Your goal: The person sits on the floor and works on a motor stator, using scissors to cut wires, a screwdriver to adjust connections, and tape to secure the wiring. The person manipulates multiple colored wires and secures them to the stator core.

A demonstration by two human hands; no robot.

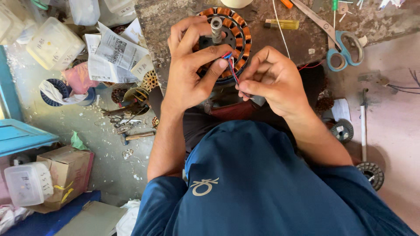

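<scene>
hands on a motor stator

at far left on the floor, plastic tubs [54, 43] and a cardboard box [65, 172] sit beside loose papers [116, 54] and scattered tools [127, 126]. next comes the left hand [190, 72], clamped on the stator [232, 32]: fingers curl over its top by the steel shaft [216, 28], and the thumb presses red and blue wires [231, 67] against the copper windings. the stator stands at the near edge of a worn surface [175, 17], just above the person's lap. right of it, touching the wires lower down, the right hand [273, 81] is pinched shut on them, thumb and fingertips together. the two hands sit just beside each other. farther right on the surface lie a yellow lighter [282, 24] and blue-handled scissors [337, 41]. at far right, on the floor, two small wheels [342, 130] rest near a white rod [362, 126].
</scene>
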